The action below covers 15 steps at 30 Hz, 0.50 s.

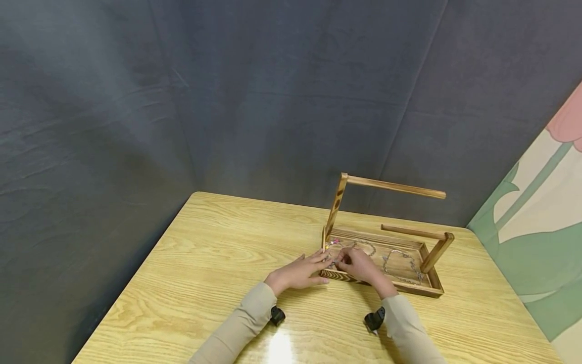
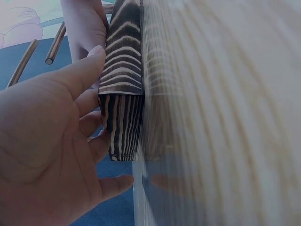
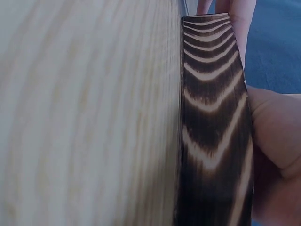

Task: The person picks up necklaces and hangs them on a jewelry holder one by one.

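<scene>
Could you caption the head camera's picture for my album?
Left hand and right hand over a tray of jewellery on a table.

There were two hands (image 1: 299, 273) | at least two jewellery strands (image 1: 415, 267) | one tray (image 1: 423, 289) | two uprights (image 1: 336, 205) | two crossbars (image 1: 395, 187) | one table (image 1: 227, 242) | two sleeves (image 1: 241, 318) | two wrist cameras (image 1: 375, 319)
</scene>
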### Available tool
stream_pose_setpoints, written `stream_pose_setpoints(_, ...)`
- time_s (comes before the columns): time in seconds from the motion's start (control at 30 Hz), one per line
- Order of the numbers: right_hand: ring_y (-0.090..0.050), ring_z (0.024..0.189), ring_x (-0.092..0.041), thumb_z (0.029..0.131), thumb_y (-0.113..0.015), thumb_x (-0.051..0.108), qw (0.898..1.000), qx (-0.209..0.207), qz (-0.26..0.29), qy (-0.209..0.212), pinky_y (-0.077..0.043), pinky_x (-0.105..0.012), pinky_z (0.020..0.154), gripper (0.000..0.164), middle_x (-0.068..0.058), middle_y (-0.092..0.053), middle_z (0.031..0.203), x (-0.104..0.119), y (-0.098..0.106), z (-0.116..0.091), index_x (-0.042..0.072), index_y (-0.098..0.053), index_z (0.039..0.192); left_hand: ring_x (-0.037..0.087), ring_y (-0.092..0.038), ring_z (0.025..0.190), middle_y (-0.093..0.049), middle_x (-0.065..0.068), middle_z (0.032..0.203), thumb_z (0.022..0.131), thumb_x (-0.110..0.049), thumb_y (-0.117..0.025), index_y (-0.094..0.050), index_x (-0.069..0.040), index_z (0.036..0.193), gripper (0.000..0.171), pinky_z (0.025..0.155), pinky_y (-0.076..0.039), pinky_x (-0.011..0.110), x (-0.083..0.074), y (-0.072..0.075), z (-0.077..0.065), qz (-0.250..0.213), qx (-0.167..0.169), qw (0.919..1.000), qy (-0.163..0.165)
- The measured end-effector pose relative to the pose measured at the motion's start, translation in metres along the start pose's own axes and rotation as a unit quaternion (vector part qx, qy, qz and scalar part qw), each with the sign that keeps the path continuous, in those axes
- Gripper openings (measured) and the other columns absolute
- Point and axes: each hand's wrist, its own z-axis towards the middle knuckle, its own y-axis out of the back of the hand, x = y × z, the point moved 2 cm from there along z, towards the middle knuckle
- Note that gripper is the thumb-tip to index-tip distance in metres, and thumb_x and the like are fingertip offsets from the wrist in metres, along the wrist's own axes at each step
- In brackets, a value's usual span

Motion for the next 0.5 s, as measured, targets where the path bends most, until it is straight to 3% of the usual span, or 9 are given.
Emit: stream_pose_setpoints(0.5,-0.035,0.048,-0.006,0.093,-0.049,0.011,0.999,-0.02,0.026,0.001,-0.033,-0.022,0.048,0.02,0.003,-0.046,0.061,-0.0001,-0.0004,-0.0013,0.01,-0.054,0.074,0.014,-0.001,0.143,-0.001,-0.003,0.157,0.095,-0.052,-0.036,-0.014,-0.024,0.15,0.065,0.113,-0.011,0.055,0.0016,-0.0007,-0.0006,-0.002,-0.002,1.0,-0.008)
